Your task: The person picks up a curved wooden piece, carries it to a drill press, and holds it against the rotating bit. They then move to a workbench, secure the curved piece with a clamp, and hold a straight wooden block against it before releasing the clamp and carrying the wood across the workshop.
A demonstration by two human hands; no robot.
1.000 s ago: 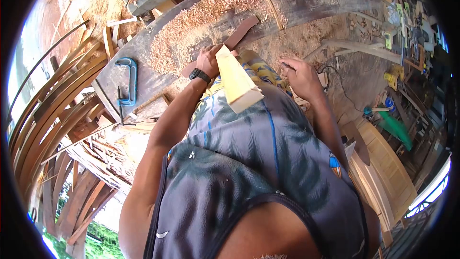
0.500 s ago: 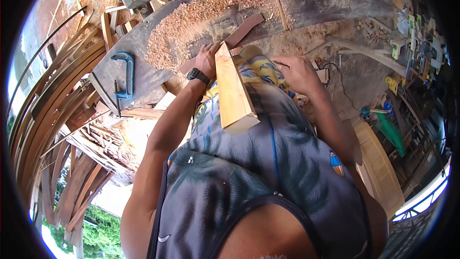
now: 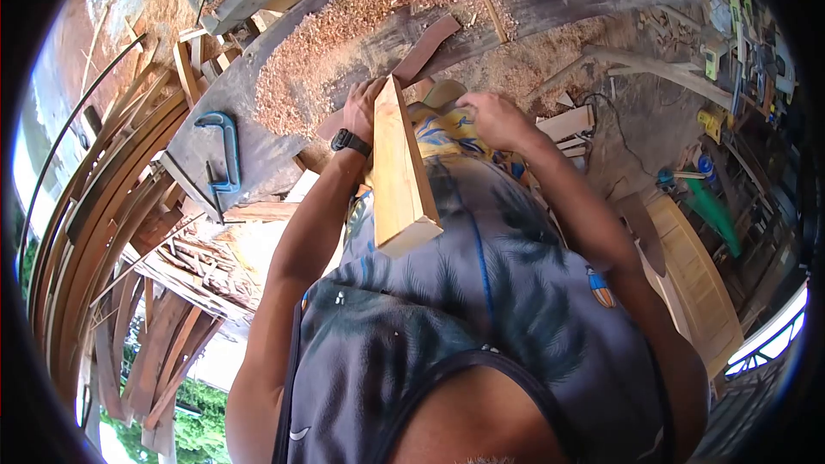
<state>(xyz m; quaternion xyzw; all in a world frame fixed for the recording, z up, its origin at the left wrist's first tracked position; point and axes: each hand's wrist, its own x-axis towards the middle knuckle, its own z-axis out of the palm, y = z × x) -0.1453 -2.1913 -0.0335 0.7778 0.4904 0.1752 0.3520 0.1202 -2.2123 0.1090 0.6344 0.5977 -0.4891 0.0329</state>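
Note:
My left hand (image 3: 362, 109), with a black watch (image 3: 350, 141) on its wrist, is closed at the far end of a squared pale wooden beam (image 3: 400, 176). The beam slants toward my chest, its cut near end over my printed tank top. Beyond that hand a flat, curved brown strip (image 3: 430, 45) lies on the bench; part of it is hidden behind the hand. My right hand (image 3: 500, 120) is to the right of the beam, above my yellow-and-blue patterned shorts (image 3: 444, 133). Its fingers are curled in, and I cannot see what is inside them.
Wood shavings (image 3: 326, 43) cover much of the dark bench (image 3: 258, 86). A blue C-clamp (image 3: 226, 150) lies on its left part. Bent wood strips (image 3: 94, 198) are stacked at far left. On the right are a pale slatted wooden piece (image 3: 692, 271), a green object (image 3: 713, 215) and several tools.
My right hand has moved a little left and forward, still curled. The beam has shifted slightly left with my left hand, and the whole view has turned a little.

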